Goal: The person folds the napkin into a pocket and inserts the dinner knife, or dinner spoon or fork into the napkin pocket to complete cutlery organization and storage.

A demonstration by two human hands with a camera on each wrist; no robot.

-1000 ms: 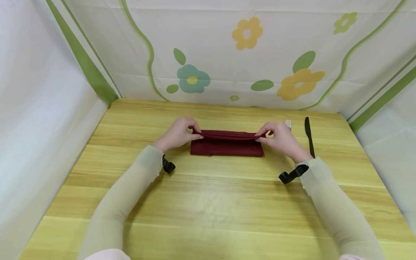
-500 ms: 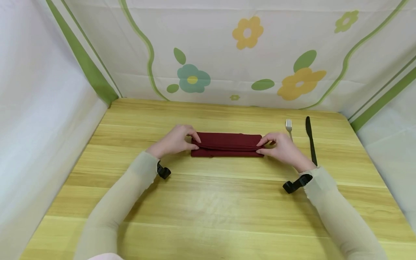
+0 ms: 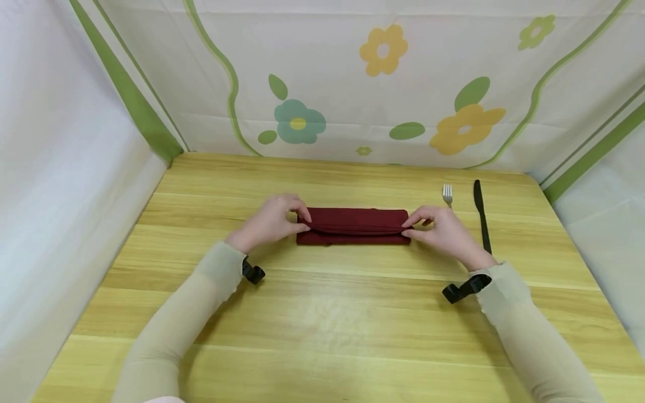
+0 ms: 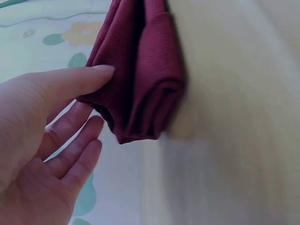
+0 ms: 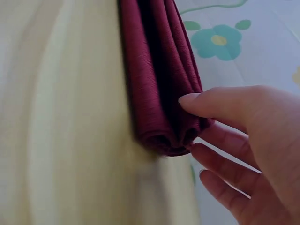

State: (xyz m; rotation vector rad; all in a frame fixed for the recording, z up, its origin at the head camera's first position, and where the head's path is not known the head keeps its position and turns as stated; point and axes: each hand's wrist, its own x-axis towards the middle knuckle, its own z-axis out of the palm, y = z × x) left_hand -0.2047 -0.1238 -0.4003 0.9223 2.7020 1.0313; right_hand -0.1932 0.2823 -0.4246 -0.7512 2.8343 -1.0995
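Observation:
A dark red cloth napkin (image 3: 353,217), folded into a long flat strip, lies across the wooden table. My left hand (image 3: 274,220) pinches the left end of its upper flap between thumb and fingers. At the other end, my right hand (image 3: 443,230) pinches the same flap's right corner. The flap's edge sags slightly between the hands, above the lower layers. Stacked folds show at the napkin's end in the left wrist view (image 4: 159,70). In the right wrist view, the thumb lies on the near face of the flap and the other fingers are behind it.
A fork (image 3: 447,193) lies beyond the right hand, its handle partly hidden by that hand. Right of it lies a black knife (image 3: 481,215). The wooden table (image 3: 322,324) meets a white flowered curtain (image 3: 342,84) at the back, with white cloth at both sides.
Both hands have brought the napkin's raised flap toward the person and down over the lower layers. In the last half second the right hand has shifted slightly right.

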